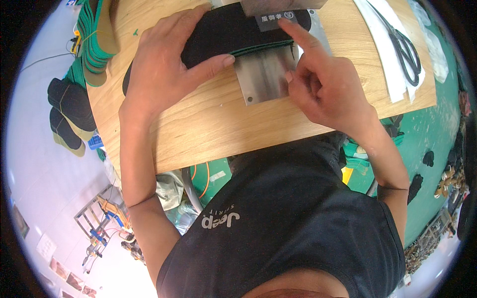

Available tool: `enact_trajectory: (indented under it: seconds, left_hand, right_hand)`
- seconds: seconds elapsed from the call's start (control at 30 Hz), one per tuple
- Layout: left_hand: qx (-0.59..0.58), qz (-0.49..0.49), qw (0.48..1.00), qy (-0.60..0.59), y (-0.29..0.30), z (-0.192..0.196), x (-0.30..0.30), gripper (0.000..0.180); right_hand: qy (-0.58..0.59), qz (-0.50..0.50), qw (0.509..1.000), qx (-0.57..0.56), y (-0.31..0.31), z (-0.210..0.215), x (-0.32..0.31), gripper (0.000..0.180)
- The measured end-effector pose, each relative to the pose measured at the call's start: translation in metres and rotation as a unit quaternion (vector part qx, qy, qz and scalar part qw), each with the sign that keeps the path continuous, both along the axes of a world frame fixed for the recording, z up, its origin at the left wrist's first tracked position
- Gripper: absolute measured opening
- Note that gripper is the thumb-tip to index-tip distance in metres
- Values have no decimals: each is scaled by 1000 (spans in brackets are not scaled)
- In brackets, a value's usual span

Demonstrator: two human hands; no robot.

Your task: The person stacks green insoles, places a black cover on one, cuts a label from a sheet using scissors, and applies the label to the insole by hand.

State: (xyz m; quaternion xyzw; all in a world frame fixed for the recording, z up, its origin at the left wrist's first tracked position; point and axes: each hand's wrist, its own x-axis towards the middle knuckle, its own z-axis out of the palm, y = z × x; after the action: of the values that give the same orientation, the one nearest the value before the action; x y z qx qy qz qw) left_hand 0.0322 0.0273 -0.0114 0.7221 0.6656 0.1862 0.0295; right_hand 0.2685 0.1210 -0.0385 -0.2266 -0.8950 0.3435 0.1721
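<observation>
A black insole [223, 30] with green layers along its near edge lies across a metal plate [266, 74] on the wooden table. My left hand [164, 59] holds the insole down, its fingers over the top and its thumb along the near edge. Close to the insole's right end is a small grey label [271, 22] with white print. My right hand [328, 79] rests its outstretched index fingertip at this label, with the other fingers curled. Right above the label sits a metal block [283, 5], cut off by the picture's upper edge.
Black-handled scissors [405, 54] lie on white sheets [390, 64] at the table's right. Bundled green-edged insoles [97, 44] stand at the far left, with black insoles [72, 104] below them. My body is against the near edge of the wooden table [198, 134].
</observation>
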Motion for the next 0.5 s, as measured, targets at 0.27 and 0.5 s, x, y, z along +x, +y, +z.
enact_trajectory:
  seconds: [0.27, 0.5]
  left_hand:
    - [-15, 13, 999, -26, 0, 0, 0, 64]
    - [-4, 31, 998, 45, 0, 3, 5, 76]
  right_hand:
    - [3, 15, 1000, -14, -4, -1, 7, 29]
    - [17, 5, 998, 62, 8, -11, -5, 24]
